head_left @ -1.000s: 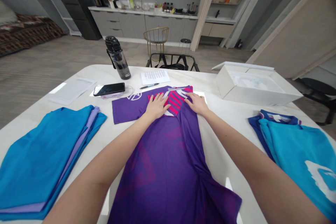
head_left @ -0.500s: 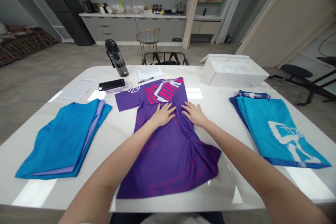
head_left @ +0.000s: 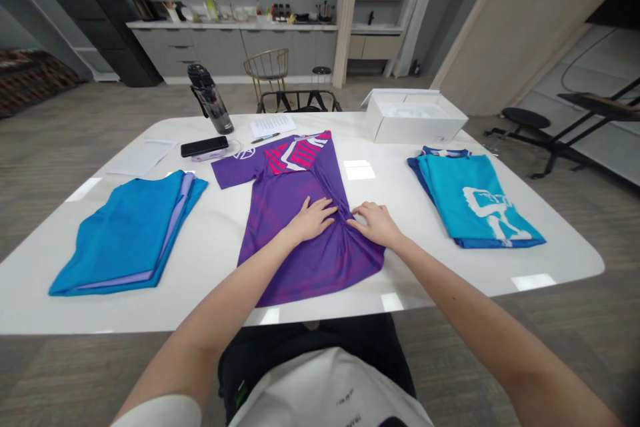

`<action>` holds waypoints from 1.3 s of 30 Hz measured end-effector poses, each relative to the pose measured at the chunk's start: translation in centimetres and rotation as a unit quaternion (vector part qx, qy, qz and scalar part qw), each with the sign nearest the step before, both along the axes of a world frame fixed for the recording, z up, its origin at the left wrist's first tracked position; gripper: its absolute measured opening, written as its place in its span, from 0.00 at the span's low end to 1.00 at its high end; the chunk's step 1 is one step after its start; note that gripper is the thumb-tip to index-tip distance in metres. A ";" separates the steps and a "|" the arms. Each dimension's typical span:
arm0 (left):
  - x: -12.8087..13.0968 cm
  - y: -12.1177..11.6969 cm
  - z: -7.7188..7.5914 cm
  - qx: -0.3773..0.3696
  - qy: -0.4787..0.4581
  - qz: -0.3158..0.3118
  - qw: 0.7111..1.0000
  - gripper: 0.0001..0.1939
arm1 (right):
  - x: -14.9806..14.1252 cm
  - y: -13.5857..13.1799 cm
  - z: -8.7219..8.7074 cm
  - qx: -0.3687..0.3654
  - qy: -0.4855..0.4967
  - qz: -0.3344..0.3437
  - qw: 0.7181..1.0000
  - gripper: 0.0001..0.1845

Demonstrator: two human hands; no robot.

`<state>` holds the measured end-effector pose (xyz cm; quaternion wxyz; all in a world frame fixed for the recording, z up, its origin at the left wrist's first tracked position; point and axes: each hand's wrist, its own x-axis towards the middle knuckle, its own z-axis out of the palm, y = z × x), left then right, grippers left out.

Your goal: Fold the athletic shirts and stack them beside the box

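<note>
The person wears a light, off-white top (head_left: 325, 393) with small dark lettering (head_left: 351, 419) printed across the front and a dark rounded patch (head_left: 393, 421) cut off by the bottom edge. A pale short sleeve (head_left: 163, 411) shows at lower left. Below the top are black trousers (head_left: 360, 340) with a small green mark (head_left: 241, 392), too blurred to read.

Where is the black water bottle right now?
In the head view, the water bottle stands on the far left part of the white table, just behind the phone and left of the printed sheet.
</note>
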<state>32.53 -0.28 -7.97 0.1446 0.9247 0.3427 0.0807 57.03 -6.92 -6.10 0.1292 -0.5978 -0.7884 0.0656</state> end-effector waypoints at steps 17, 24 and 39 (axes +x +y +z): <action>2.0 -8.4 2.8 0.157 -0.116 0.036 0.980 0.21 | -3.1 -9.3 4.4 0.049 0.171 -0.007 0.984 0.08; -0.8 -11.8 2.1 0.193 -0.103 -0.012 0.976 0.08 | -5.5 -13.3 2.1 0.073 0.028 -0.002 0.997 0.16; -3.8 -14.5 1.9 0.143 -0.152 -0.054 0.977 0.11 | -4.0 -15.1 -0.6 0.119 -0.038 -0.079 0.989 0.22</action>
